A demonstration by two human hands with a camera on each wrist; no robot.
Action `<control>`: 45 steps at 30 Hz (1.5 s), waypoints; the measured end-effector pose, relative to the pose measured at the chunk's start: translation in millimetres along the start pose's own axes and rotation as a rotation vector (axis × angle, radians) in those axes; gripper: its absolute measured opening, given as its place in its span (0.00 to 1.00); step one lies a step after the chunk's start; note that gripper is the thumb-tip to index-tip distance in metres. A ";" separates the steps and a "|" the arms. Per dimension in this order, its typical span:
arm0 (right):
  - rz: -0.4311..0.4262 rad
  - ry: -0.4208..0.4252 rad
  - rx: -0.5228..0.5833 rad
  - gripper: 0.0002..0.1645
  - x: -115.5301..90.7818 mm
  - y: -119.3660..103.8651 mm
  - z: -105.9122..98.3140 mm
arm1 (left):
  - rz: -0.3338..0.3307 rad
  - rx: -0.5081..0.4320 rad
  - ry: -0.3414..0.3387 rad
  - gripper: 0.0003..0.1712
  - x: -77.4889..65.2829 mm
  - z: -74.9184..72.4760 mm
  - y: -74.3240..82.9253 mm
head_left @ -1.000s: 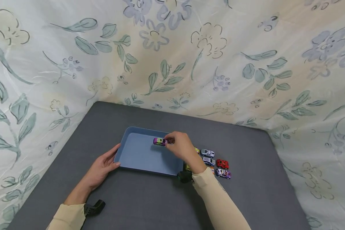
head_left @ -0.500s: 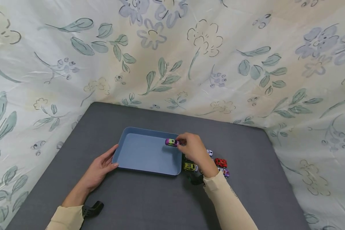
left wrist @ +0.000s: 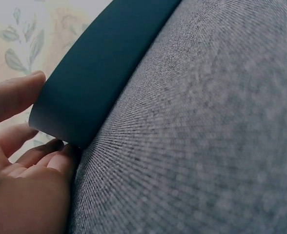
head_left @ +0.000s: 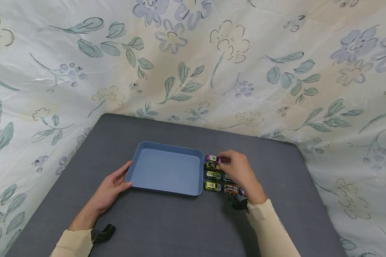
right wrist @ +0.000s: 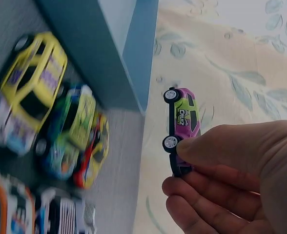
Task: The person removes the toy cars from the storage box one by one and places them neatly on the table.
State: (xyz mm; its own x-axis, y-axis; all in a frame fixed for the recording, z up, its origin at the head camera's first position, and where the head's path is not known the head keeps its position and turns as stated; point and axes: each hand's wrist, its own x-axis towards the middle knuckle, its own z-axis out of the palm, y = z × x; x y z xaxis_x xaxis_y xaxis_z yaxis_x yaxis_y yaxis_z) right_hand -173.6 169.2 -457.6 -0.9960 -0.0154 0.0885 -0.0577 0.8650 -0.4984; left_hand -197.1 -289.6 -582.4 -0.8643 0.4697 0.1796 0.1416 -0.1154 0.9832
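Observation:
My right hand (head_left: 238,167) pinches a purple and lime-green toy car (right wrist: 183,117) between thumb and fingers. In the head view this car appears just right of the tray's back right corner, at the far end of a column of toy cars. In the right wrist view its wheels face left, and my fingertips cover its lower end. My left hand (head_left: 110,191) touches the left end of the blue rectangular tray (head_left: 167,147), with its fingers spread along that side. In the left wrist view, fingertips (left wrist: 36,80) meet the tray's corner. No car lies in the tray.
Right of the tray stand a yellow car (head_left: 212,186), a green car (head_left: 213,175) and an orange car (head_left: 231,189). My right hand and arm partly hide others. A dark grey cloth (head_left: 167,228) covers the table; a floral curtain (head_left: 186,64) hangs behind.
My right hand has moved right with the purple and green car, from above the tray to beside its right end. The left hand stays at the tray.

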 end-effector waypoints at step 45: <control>0.045 -0.004 -0.056 0.17 -30.7 114.5 -43.9 | -0.015 0.051 0.017 0.43 -0.8 3.9 3.1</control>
State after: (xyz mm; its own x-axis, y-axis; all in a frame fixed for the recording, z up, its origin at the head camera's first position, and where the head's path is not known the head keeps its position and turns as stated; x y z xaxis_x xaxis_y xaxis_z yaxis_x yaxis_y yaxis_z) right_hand -146.6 290.8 -479.5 -0.9977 0.0221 0.0640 -0.0093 0.8916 -0.4527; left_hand -194.1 -286.9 -579.3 -0.8747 0.4558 0.1649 0.1528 -0.0635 0.9862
